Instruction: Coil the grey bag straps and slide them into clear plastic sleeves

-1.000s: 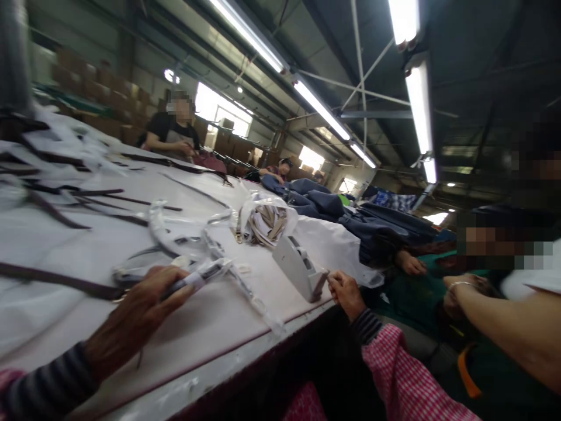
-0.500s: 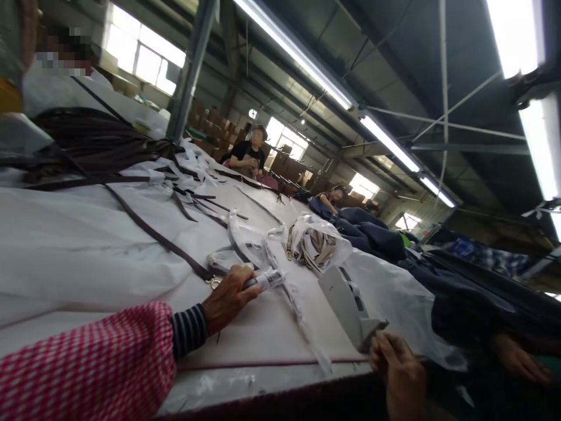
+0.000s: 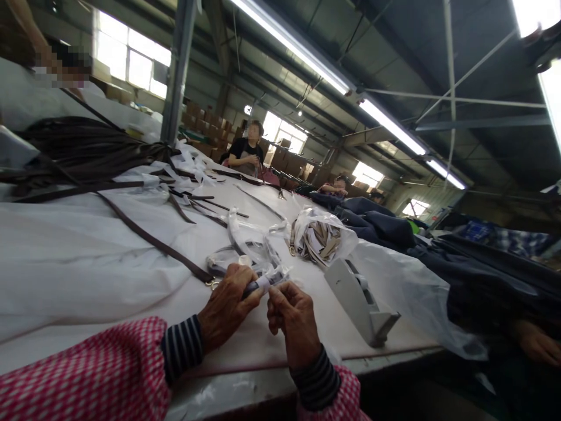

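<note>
My left hand (image 3: 228, 307) is closed around a folded dark strap in clear plastic (image 3: 255, 286), a white band showing around it. Close against the strap's end, the fingers of my right hand (image 3: 293, 318) are pinched together; what lies between them is too small to make out. More plastic-wrapped strap (image 3: 234, 237) loops on the table just beyond my hands. A grey tape dispenser (image 3: 348, 292) stands tilted in view to the right of my right hand. Left of my left hand, a long brown strap (image 3: 153, 237) ends in a gold-coloured metal clip (image 3: 213, 284).
A clear bag of beige straps (image 3: 322, 238) sits behind the dispenser. Dark straps (image 3: 92, 143) are heaped at the far left, and dark blue cloth (image 3: 377, 222) lies along the right. Co-workers are across the table; a person's hand (image 3: 539, 342) shows at the right edge.
My right hand has moved left from the tape dispenser's front end to the strap in my left hand. My left hand has kept its hold. The view has shifted slightly.
</note>
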The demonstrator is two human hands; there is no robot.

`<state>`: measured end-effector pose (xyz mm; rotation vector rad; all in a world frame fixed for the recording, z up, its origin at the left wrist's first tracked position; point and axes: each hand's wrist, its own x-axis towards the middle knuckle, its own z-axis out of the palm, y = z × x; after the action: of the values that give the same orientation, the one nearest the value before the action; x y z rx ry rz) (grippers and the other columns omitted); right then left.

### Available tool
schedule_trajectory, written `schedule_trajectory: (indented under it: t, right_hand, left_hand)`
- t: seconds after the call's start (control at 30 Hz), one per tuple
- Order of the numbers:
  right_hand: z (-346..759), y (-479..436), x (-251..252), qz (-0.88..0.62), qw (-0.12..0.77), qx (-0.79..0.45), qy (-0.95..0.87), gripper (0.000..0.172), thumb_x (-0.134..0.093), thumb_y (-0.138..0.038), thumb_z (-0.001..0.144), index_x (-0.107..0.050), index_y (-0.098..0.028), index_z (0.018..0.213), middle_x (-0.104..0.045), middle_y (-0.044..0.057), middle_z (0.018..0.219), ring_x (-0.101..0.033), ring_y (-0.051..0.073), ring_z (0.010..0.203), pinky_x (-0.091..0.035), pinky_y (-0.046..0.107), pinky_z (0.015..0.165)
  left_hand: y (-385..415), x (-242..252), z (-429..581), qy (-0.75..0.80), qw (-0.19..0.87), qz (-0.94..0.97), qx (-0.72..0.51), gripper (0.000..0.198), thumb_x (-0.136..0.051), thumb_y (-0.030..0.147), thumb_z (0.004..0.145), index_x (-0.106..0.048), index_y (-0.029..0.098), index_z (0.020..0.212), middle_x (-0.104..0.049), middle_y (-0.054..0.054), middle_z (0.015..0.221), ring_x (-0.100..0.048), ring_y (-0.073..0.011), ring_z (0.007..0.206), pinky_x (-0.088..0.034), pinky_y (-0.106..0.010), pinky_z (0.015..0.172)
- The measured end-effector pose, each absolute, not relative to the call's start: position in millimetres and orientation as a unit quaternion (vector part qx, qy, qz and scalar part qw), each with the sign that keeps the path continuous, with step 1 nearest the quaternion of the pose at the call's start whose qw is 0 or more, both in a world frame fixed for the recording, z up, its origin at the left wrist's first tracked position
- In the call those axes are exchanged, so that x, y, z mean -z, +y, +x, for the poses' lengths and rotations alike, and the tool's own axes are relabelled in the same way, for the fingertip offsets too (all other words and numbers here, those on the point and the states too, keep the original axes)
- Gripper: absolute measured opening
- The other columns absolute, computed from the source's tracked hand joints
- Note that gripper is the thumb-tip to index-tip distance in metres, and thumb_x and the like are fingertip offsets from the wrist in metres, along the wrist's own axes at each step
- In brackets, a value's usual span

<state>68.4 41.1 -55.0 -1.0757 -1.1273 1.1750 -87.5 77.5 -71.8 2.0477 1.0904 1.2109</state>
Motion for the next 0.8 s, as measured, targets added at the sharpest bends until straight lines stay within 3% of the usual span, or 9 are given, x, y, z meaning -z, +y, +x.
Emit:
schedule_trajectory:
  t: [0.3,0.43,0.6,0.8]
  right_hand:
    - [69,47,63,-0.457,0.572,-0.476,-0.487,0.047,-0.082,-0.053,0.073,-0.053,-0.017,0.066,-0.055,-0.005,0.048,-0.041,0.005,0.035,-0.029,0.017,0.033]
    - [69,48,62,-0.443,0.586,-0.472,-0.487,0.047,-0.082,-0.054,0.074,-0.053,-0.017,0.067,-0.056,-0.004,0.049,-0.042,0.005,0.034,-0.029,0.017,0.033]
    - [68,51,64,-0.442,0.595,-0.448,-0.5,0.048,-0.078,-0.057,0.079,-0.051,-0.018,0.068,-0.053,-0.006,0.046,-0.039,0.005,0.034,-0.025,0.018,0.034]
    - [70,56,75,-0.419,0.591,-0.471,-0.503,0.051,-0.077,-0.062,0.077,-0.051,-0.018,0.07,-0.048,-0.008,0.045,-0.036,0.004,0.033,-0.024,0.018,0.034]
  left_hand:
    - [71,62,-88,0.389,0.256,0.768,-0.439,0.022,-0.046,0.038,0.095,-0.054,0.021,0.084,-0.055,-0.005,0.091,-0.046,-0.0282,0.099,-0.037,-0.045,0.09]
    - [70,55,-89,0.401,0.313,0.747,-0.428,0.026,-0.047,0.044,0.091,-0.054,0.021,0.08,-0.056,-0.004,0.089,-0.048,-0.0272,0.095,-0.038,-0.043,0.087]
    - [69,48,-90,0.358,0.449,0.704,-0.419,0.039,-0.042,0.048,0.094,-0.052,0.02,0.069,-0.053,0.0,0.07,-0.048,-0.0199,0.07,-0.04,-0.035,0.067]
    - [62,44,-89,0.282,0.534,0.675,-0.424,0.048,-0.036,0.049,0.099,-0.059,0.018,0.07,-0.064,-0.005,0.074,-0.058,-0.0208,0.072,-0.047,-0.031,0.065]
